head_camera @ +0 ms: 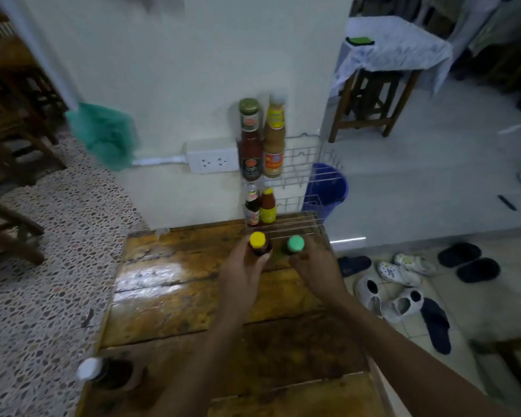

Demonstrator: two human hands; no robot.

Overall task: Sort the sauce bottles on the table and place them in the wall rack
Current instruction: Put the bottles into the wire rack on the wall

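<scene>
A wall rack (295, 176) hangs at the frame's centre, its upper tier holding two tall bottles (260, 139) side by side and its lower tier two small bottles (260, 206), all at the left end. Below it the table (169, 284) fills the lower middle, where the left hand (241, 273) and right hand (313, 267) each grip a bottle just before the rack. Another bottle (103, 371) stands at the table's lower left corner, a socket box (212, 156) sits left of the rack, and shoes (403, 284) lie right of the table

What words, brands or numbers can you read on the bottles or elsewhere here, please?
None can be read.
Rack bottles: tall red, tall tan, small dark and small yellow carry labels, all blurred.
Held bottles: yellow-capped and green-capped show only caps.
White-capped bottle: no label shows.
</scene>
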